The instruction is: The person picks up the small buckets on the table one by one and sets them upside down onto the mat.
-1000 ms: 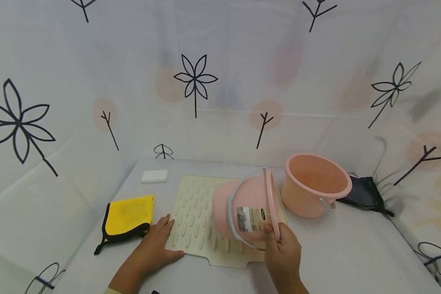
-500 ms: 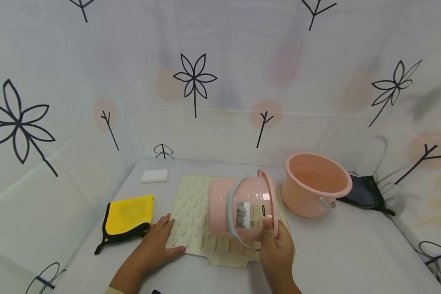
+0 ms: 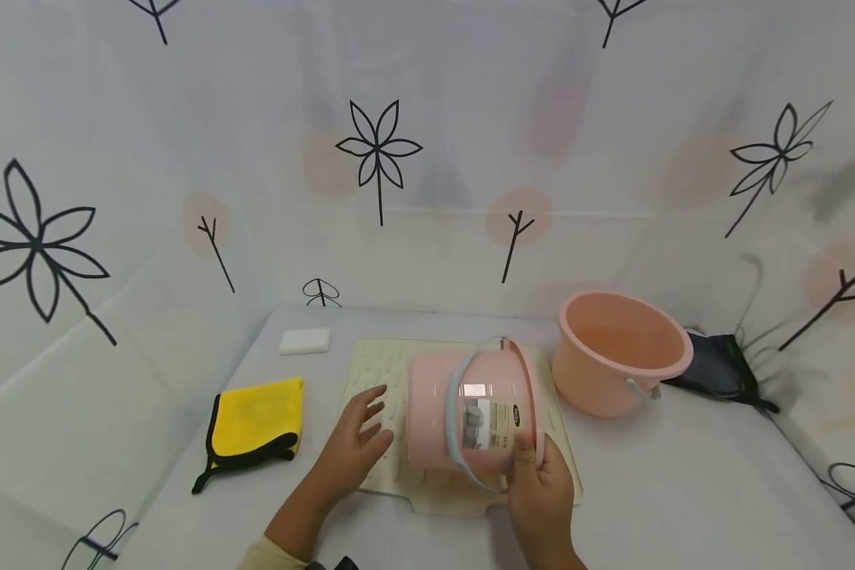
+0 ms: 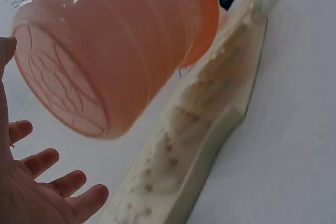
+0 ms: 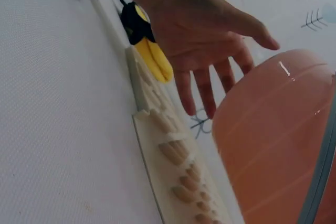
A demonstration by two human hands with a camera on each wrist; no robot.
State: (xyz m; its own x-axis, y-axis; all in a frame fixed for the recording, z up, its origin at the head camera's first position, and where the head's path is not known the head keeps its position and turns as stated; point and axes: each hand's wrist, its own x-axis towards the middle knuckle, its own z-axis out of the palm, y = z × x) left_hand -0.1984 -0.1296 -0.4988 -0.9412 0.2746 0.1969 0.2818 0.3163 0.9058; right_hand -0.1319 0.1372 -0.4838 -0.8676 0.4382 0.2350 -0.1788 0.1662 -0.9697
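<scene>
A pink bucket (image 3: 433, 412) with a grey handle and a paper label lies tipped on its side in the air, above a cream ridged board (image 3: 378, 372). Its rim, on the right, is gripped by my right hand (image 3: 541, 495), thumb on the outer wall. My left hand (image 3: 352, 443), fingers spread, is just left of the bucket's base. In the left wrist view a gap separates the left hand (image 4: 47, 187) from the bucket (image 4: 110, 51). The right wrist view shows the left hand (image 5: 194, 40) by the bucket (image 5: 278, 140); the right hand is out of that view.
A second, peach bucket (image 3: 602, 388) stands upright at the back right, partly before a dark folded cloth (image 3: 720, 368). On the left lie a yellow cloth with black edging (image 3: 256, 416) and a white block (image 3: 305, 341). A patterned fabric backdrop (image 3: 435, 158) surrounds the white table.
My left hand has lifted off the board's left edge and moved right towards the bucket's base. The held bucket shifted slightly left, then stayed nearly still, gripped by the right hand throughout.
</scene>
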